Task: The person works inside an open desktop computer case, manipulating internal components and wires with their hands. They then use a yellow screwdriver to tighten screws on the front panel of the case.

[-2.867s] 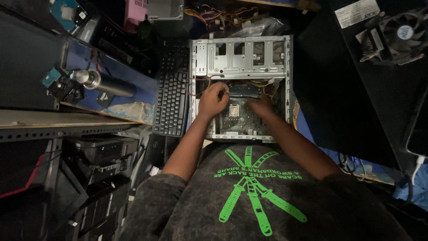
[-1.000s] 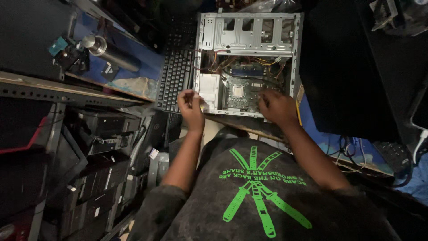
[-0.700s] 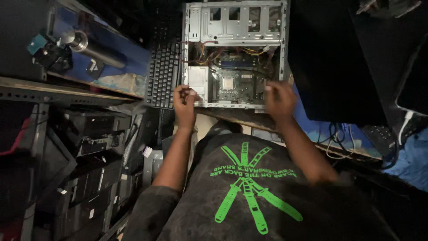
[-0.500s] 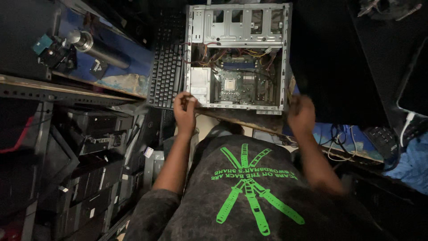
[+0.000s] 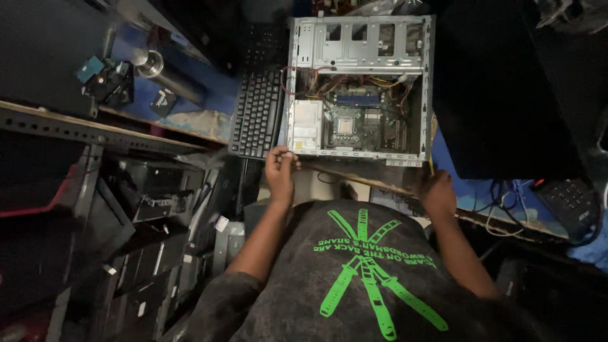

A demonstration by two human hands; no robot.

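An open grey computer case [image 5: 358, 39] lies on its side on the bench in front of me, with its motherboard [image 5: 354, 123] and coloured wires showing. My left hand [image 5: 280, 170] is at the case's near left corner, fingers curled on the edge. My right hand [image 5: 438, 190] is blurred, just off the near right corner by the bench edge. A thin yellow strip [image 5: 430, 166] stands right above it. I cannot tell whether that hand holds anything.
A black keyboard [image 5: 256, 111] lies along the case's left side. A metal cylinder [image 5: 152, 63] and small parts sit at far left. A large black panel [image 5: 506, 95] is to the right, with cables [image 5: 500, 209] and a black keypad [image 5: 573, 202]. Shelves of dark hardware [image 5: 145, 209] stand below left.
Both hands came out of the case to its near edge. The right hand then slid right, off the corner. The left hand stayed at the left corner.
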